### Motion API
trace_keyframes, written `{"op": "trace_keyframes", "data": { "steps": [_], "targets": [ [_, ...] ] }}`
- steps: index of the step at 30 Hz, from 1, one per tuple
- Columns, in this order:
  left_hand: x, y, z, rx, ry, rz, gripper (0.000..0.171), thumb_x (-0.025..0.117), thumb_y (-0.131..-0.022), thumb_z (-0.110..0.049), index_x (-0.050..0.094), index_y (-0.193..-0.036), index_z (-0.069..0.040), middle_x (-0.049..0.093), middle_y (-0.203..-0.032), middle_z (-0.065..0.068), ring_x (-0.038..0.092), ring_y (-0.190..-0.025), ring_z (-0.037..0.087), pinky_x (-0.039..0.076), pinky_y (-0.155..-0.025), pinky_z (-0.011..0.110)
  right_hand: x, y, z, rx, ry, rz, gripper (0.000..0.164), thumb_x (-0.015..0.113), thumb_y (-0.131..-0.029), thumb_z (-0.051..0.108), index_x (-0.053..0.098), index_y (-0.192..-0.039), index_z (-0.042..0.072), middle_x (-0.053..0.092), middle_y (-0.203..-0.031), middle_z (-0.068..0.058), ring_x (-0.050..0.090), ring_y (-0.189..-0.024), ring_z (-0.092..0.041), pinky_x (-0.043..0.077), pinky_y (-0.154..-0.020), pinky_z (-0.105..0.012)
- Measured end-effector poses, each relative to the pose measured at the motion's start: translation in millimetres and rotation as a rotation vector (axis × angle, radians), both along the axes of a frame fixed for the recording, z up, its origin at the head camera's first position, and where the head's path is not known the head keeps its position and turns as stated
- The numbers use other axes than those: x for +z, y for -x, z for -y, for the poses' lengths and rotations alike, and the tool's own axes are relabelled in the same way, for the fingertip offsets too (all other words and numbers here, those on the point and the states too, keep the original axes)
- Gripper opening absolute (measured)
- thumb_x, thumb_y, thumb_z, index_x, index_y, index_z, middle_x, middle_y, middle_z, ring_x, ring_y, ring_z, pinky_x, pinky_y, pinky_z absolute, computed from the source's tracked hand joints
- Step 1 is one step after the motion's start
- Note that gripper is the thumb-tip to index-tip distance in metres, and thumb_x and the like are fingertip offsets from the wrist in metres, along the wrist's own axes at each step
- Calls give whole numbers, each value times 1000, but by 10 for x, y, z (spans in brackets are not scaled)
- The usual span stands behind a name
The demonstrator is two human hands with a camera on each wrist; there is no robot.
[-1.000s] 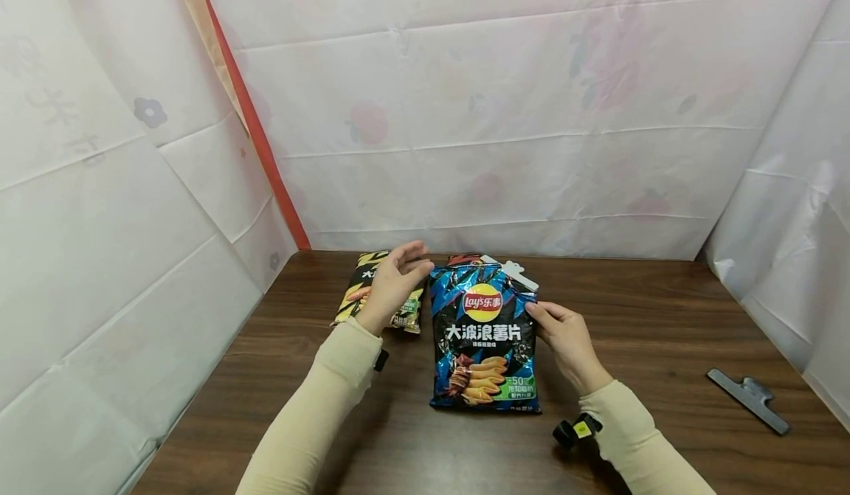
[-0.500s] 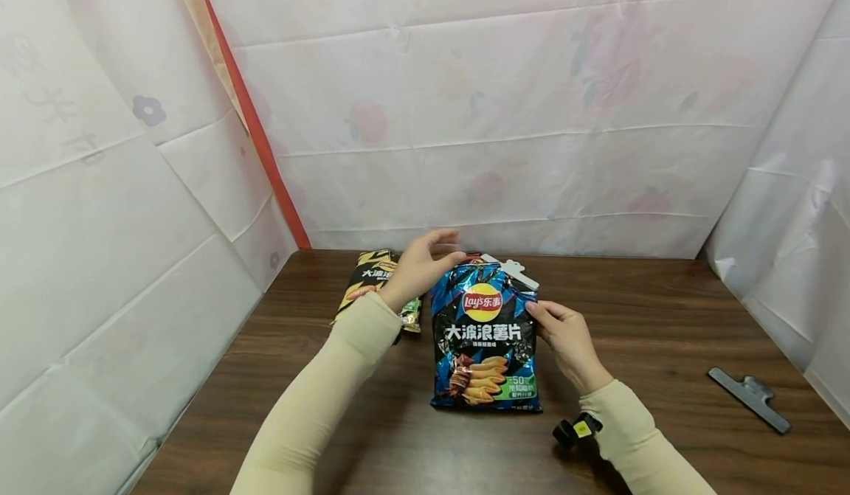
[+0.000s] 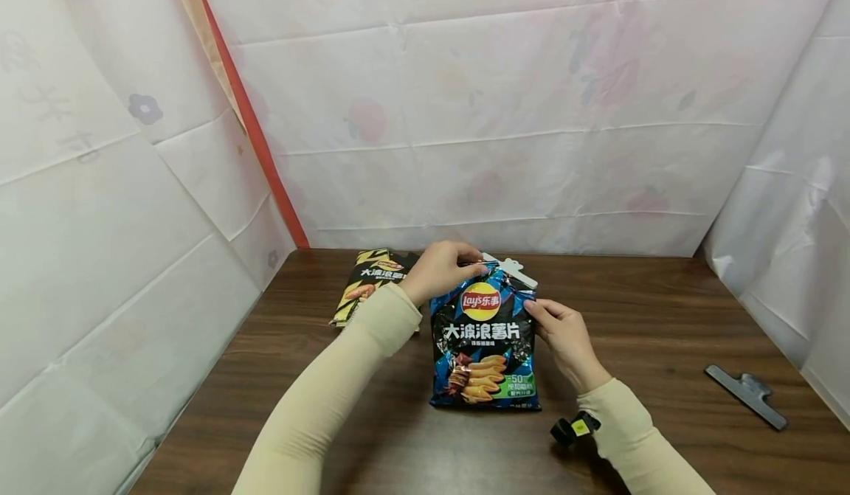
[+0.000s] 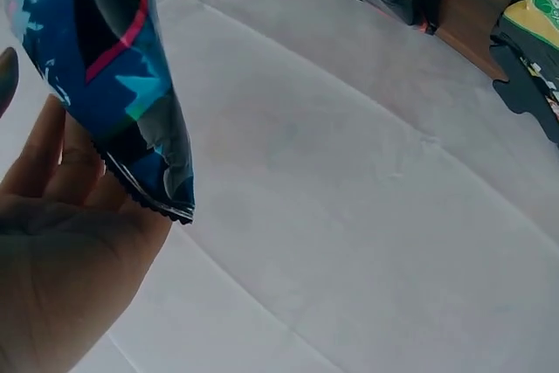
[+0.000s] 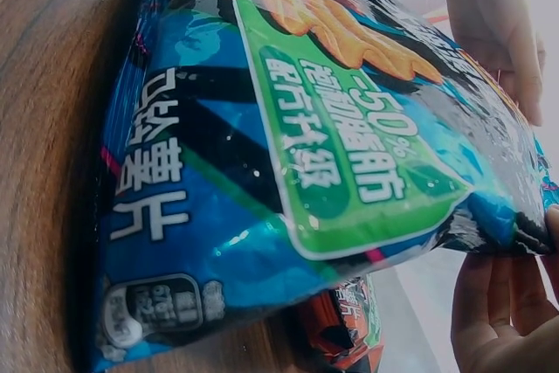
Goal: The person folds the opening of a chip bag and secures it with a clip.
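Observation:
A blue-and-black Lay's chip bag [image 3: 483, 355] stands upright in the middle of the table, front towards me. My right hand [image 3: 564, 336] pinches its right edge, thumb in front and fingers behind; the right wrist view shows those fingers [image 5: 502, 303] behind the bag. At the bag's top is my left hand [image 3: 440, 270], thumb on the front side. In the left wrist view its fingers [image 4: 74, 159] lie behind the serrated top edge, with a gap between thumb and bag. A white clip [image 3: 511, 266] shows behind the bag's top right corner.
A yellow-and-black chip bag [image 3: 361, 281] lies at the back left, partly covered by my left arm. Behind the blue bag is a red-orange chip bag [image 5: 345, 325]. A grey clip [image 3: 747, 395] lies at the table's right. White sheets [image 3: 505, 111] wall the table's back and sides.
My left hand has moved right, from over the yellow-and-black bag to the top edge of the blue bag. The right hand and the blue bag have stayed in place.

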State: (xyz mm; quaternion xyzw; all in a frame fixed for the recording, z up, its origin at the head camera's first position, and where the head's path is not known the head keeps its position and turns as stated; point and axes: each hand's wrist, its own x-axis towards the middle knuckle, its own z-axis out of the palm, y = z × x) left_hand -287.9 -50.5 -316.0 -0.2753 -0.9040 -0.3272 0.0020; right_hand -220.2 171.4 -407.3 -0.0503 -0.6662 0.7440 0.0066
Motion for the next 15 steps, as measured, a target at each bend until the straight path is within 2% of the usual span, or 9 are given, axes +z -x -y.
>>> {"op": "trace_keyframes", "data": {
  "steps": [5, 15],
  "targets": [
    [1, 12, -24, -5, 58, -4, 30, 67, -94, -34, 72, -116, -15, 72, -113, 2, 68, -98, 15, 54, -87, 35, -5, 8, 8, -4, 0, 6, 15, 67, -94, 28, 74, -90, 15, 67, -86, 10, 63, -78, -4, 55, -74, -21],
    [-19, 21, -42, 7, 34, -2, 24, 69, -93, -27, 73, -113, -14, 73, -109, 2, 68, -95, 15, 55, -85, 34, -27, 3, 7, -11, 23, -13, 13, 66, -95, 24, 74, -86, 20, 68, -86, 11, 63, -80, -4, 55, -76, -22]
  ]
}}
